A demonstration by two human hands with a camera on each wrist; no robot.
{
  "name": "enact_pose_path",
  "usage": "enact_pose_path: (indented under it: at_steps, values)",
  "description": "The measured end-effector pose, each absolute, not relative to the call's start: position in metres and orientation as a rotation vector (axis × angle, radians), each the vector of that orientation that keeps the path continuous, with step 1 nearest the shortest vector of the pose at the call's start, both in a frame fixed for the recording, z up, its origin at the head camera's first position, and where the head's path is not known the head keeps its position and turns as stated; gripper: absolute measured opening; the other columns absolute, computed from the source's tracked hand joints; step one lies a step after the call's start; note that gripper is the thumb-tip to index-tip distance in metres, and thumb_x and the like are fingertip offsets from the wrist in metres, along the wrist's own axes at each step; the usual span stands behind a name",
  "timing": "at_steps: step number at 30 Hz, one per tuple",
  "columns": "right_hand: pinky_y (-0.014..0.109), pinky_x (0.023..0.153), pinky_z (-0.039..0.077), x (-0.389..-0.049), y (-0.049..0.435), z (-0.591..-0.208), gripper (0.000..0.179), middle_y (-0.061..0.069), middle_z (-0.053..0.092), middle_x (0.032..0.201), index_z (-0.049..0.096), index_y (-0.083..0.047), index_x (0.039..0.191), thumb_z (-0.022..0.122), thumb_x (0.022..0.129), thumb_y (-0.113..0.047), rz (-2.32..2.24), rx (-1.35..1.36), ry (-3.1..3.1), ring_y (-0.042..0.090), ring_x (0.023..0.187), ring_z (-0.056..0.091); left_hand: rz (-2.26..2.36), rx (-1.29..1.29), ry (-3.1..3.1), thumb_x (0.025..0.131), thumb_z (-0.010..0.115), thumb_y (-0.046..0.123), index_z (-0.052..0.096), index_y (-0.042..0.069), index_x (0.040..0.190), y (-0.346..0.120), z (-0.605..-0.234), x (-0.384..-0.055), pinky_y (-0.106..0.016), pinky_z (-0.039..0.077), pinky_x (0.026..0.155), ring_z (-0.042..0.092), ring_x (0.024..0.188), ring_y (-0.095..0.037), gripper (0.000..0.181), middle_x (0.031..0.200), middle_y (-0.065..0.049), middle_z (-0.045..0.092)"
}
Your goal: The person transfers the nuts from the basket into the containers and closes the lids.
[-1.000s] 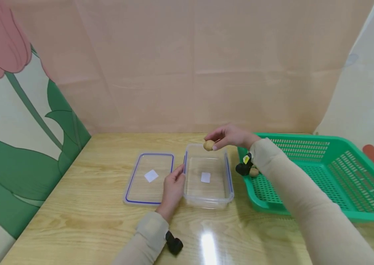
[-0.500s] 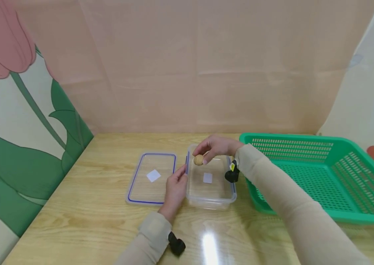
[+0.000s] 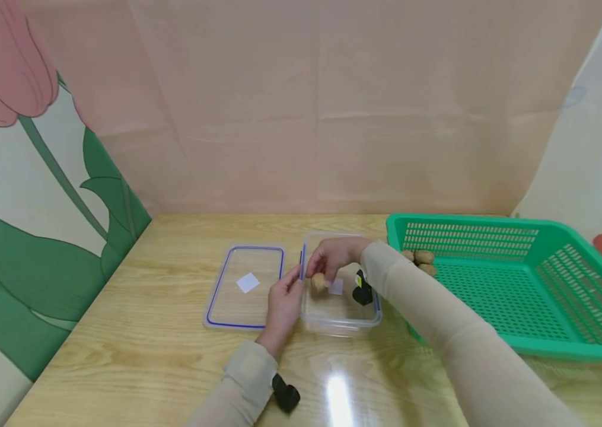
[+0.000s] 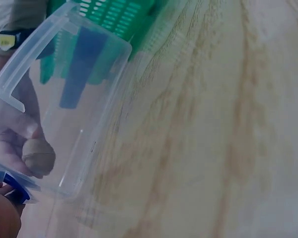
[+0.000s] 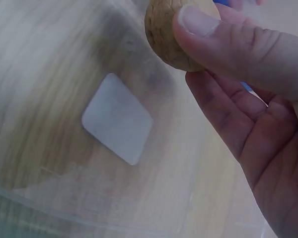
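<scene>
In my right hand (image 3: 335, 254), a tan, wrinkled walnut (image 5: 171, 37) is pinched between thumb and fingers. Hand and walnut are down inside a clear plastic food container (image 3: 340, 323), over its left part. My left hand (image 3: 283, 302) holds the container's left side, thumb and fingers at the blue-edged side flap (image 4: 15, 186); part of that grip is hidden in the left wrist view. A white square label (image 5: 118, 119) shows at the container's bottom, just beside the walnut.
Left of the container lies its clear lid (image 3: 231, 305) with a blue seal and a white label. To the right stands a green plastic basket (image 3: 567, 344); several walnuts (image 3: 424, 257) sit in its left end, partly behind the right sleeve.
My right hand has moved left and down with the walnut, from above the container's back edge to inside it. The left hand keeps its place at the side.
</scene>
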State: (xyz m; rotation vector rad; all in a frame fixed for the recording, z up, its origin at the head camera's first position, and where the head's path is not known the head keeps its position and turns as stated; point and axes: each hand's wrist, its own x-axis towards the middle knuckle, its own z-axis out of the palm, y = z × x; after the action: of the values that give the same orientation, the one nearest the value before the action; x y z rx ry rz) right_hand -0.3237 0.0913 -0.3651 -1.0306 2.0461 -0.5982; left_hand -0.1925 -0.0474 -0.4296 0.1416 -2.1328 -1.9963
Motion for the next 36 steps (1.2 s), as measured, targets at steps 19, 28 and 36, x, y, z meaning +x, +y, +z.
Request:
enact_pose_path:
  at_steps: [19,28,36]
  values:
    - [0.02,0.082,0.049,-0.318,0.091,-0.375,0.04,0.011,0.069,0.102,0.064,0.003,0.107,0.075,0.069,0.002,-0.475,-1.111,2.057,0.011,0.089,0.06,-2.029,0.143,-2.158,0.09,0.049,0.004,0.055,0.004,0.127,-0.041,-0.432,-0.191,-0.037,0.039,0.104,0.045,0.126,-0.026,0.037,0.133,-0.012,0.052]
    - [0.032,0.093,0.049,-0.317,0.103,-0.346,0.04,0.014,0.064,0.115,0.063,0.001,0.111,0.074,0.074,-0.005,-0.595,-1.034,2.227,0.023,0.106,0.058,-2.034,0.176,-2.139,0.089,0.05,0.004,0.057,0.007,0.126,-0.041,-0.433,-0.193,-0.038,0.043,0.101,0.051,0.12,-0.026,0.037,0.13,-0.013,0.055]
    - [0.036,0.097,0.047,-0.314,0.141,-0.308,0.042,0.022,0.057,0.122,0.057,0.006,0.119,0.069,0.08,-0.005,-0.9,-1.011,2.205,0.03,0.114,0.053,-2.003,0.222,-2.155,0.089,0.05,0.005,0.057,0.008,0.125,-0.046,-0.427,-0.192,-0.037,0.044,0.1,0.051,0.12,-0.025,0.037,0.13,-0.01,0.056]
